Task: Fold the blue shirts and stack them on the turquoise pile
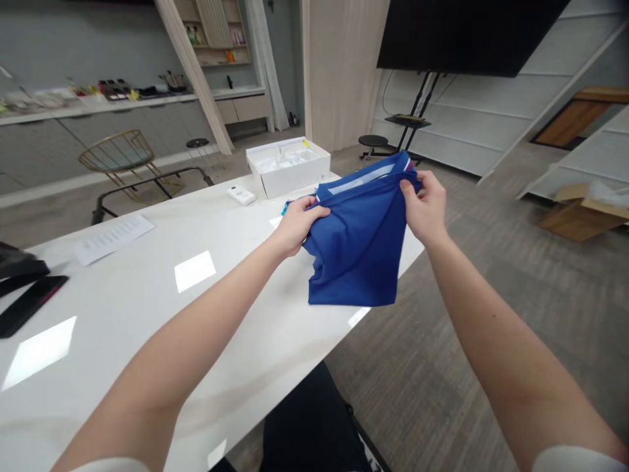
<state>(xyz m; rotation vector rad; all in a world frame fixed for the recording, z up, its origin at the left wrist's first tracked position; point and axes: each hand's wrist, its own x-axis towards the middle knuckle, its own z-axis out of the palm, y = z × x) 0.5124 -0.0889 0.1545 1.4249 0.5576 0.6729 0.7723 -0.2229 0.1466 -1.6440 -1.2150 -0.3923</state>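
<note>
A blue garment (pixel 361 246) with a white inner band and red-white trim hangs folded above the right end of the white table (pixel 147 295). My left hand (pixel 297 223) grips its left upper edge. My right hand (pixel 425 206) pinches the right upper corner, near the trim. The cloth droops between both hands and its lower hem hangs over the table's edge.
An open white box (pixel 287 164) stands at the table's far end, a small white device (pixel 242 195) beside it. A printed sheet (pixel 113 237) lies left, dark objects (pixel 24 288) at the far left. A gold wire chair (pixel 120 157), a TV stand (pixel 415 118) and a cardboard box (pixel 582 210) stand around.
</note>
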